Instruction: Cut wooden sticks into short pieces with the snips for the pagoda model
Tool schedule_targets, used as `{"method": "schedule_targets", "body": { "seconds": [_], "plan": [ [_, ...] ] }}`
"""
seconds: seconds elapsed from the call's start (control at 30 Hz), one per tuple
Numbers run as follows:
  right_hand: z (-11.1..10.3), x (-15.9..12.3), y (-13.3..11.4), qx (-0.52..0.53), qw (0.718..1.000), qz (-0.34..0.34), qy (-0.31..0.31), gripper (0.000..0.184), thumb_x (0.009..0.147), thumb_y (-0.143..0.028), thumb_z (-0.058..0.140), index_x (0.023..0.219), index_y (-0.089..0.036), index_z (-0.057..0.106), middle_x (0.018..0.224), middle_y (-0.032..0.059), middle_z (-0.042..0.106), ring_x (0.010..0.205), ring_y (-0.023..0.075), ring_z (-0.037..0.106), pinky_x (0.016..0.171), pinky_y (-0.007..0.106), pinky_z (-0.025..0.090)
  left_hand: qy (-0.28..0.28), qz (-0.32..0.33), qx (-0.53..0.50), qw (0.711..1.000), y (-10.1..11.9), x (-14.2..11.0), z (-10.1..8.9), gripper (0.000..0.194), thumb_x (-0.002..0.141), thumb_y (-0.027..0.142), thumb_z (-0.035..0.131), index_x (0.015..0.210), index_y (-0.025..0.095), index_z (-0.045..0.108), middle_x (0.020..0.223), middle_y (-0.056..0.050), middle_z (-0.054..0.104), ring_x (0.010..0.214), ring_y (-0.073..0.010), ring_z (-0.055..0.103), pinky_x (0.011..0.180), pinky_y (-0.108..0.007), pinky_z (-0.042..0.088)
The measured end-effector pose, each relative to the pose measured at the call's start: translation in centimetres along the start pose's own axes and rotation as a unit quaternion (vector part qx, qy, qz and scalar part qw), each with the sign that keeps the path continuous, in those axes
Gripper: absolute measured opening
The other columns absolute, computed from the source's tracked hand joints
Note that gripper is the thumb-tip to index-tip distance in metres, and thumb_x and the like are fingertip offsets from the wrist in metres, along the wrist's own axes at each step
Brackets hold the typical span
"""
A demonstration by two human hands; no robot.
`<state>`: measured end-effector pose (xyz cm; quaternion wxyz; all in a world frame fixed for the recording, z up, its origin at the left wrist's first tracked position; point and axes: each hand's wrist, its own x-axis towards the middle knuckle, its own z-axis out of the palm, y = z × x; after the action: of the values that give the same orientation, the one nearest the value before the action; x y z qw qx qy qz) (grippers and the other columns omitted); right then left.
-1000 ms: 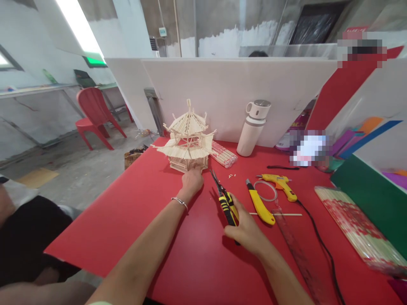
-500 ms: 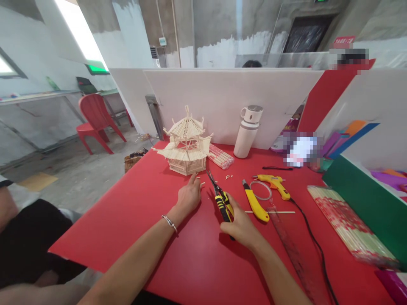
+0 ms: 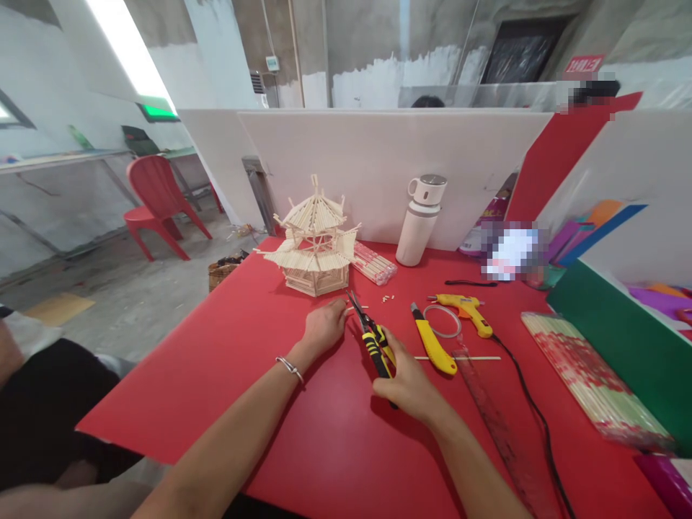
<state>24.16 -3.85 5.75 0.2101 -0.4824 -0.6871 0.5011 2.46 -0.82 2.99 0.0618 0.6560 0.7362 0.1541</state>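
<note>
My left hand [image 3: 326,324] is closed, its fingertips pinching a thin wooden stick [image 3: 357,308] just above the red tabletop. My right hand [image 3: 408,378] is wrapped around the yellow-and-black handles of long-nose pliers [image 3: 374,340]. The slim jaws point away from me and lie close to the stick; whether they touch it I cannot tell. Just beyond my left hand stands a pagoda model [image 3: 315,249] built of pale sticks, with two tiers of roof. A few short stick pieces [image 3: 388,298] lie to the right of the pliers' tip.
To the right lie a yellow utility knife [image 3: 435,347], a yellow glue gun [image 3: 466,310] with black cord, a clear ruler [image 3: 494,414] and a packed stick bundle [image 3: 592,378]. A white bottle [image 3: 420,223] and another stick bundle [image 3: 375,264] stand by the partition [image 3: 335,158].
My left hand has shifted slightly right, and its fingers have closed on a stick beside the pliers' jaws. My right hand with the pliers has barely moved.
</note>
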Motion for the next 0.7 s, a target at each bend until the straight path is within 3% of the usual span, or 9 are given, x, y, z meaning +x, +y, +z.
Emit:
{"method": "schedule_targets", "body": {
  "seconds": [0.17, 0.33, 0.43, 0.6, 0.7],
  "plan": [
    [0.1, 0.0, 0.0, 0.017, 1.000, 0.010, -0.008, 0.098, 0.056, -0.016, 0.058, 0.151, -0.017, 0.034, 0.127, 0.0087, 0.057, 0.106, 0.0231, 0.059, 0.097, 0.037, 0.047, 0.011, 0.004, -0.025, 1.000, -0.2, -0.2, 0.1, 0.027, 0.101, 0.036, 0.041, 0.103, 0.023, 0.064, 0.119, -0.008, 0.071, 0.103, -0.0212, 0.067, 0.078, -0.028, 0.047],
    [0.1, 0.0, 0.1, 0.016, 1.000, 0.005, -0.007, 0.101, 0.055, -0.016, 0.059, 0.152, -0.016, 0.033, 0.131, 0.0096, 0.057, 0.109, 0.0234, 0.058, 0.099, 0.037, 0.046, 0.036, -0.092, 0.016, 0.995, -0.3, 1.5, -0.4, 0.031, 0.101, 0.034, 0.037, 0.112, 0.022, 0.064, 0.142, -0.011, 0.057, 0.108, -0.0229, 0.067, 0.082, -0.031, 0.051],
    [0.1, 0.1, 0.3, 0.012, 1.000, 0.007, -0.008, 0.102, 0.055, -0.017, 0.059, 0.153, -0.017, 0.032, 0.132, 0.0095, 0.056, 0.111, 0.0239, 0.058, 0.100, 0.037, 0.045, 0.022, -0.110, 0.051, 0.992, -0.6, 3.4, -1.0, 0.037, 0.101, 0.035, 0.035, 0.125, 0.024, 0.061, 0.150, -0.012, 0.050, 0.112, -0.0255, 0.066, 0.086, -0.036, 0.053],
    [0.1, 0.0, 0.4, -0.006, 1.000, 0.013, -0.011, 0.103, 0.055, -0.019, 0.058, 0.154, -0.016, 0.031, 0.133, 0.0113, 0.055, 0.113, 0.0251, 0.058, 0.100, 0.037, 0.045, -0.056, -0.130, 0.086, 0.986, -1.0, 6.2, -1.4, 0.038, 0.097, 0.029, 0.038, 0.117, 0.016, 0.067, 0.123, -0.018, 0.069, 0.110, -0.0302, 0.068, 0.090, -0.040, 0.054],
    [0.1, 0.1, 0.3, -0.011, 1.000, 0.010, -0.012, 0.103, 0.055, -0.019, 0.058, 0.154, -0.014, 0.030, 0.135, 0.0126, 0.054, 0.117, 0.0259, 0.056, 0.102, 0.037, 0.043, -0.074, -0.124, 0.089, 0.986, -1.0, 6.8, -1.3, 0.035, 0.093, 0.026, 0.044, 0.113, 0.015, 0.071, 0.117, -0.020, 0.071, 0.110, -0.0323, 0.068, 0.091, -0.042, 0.053]
  ]
}}
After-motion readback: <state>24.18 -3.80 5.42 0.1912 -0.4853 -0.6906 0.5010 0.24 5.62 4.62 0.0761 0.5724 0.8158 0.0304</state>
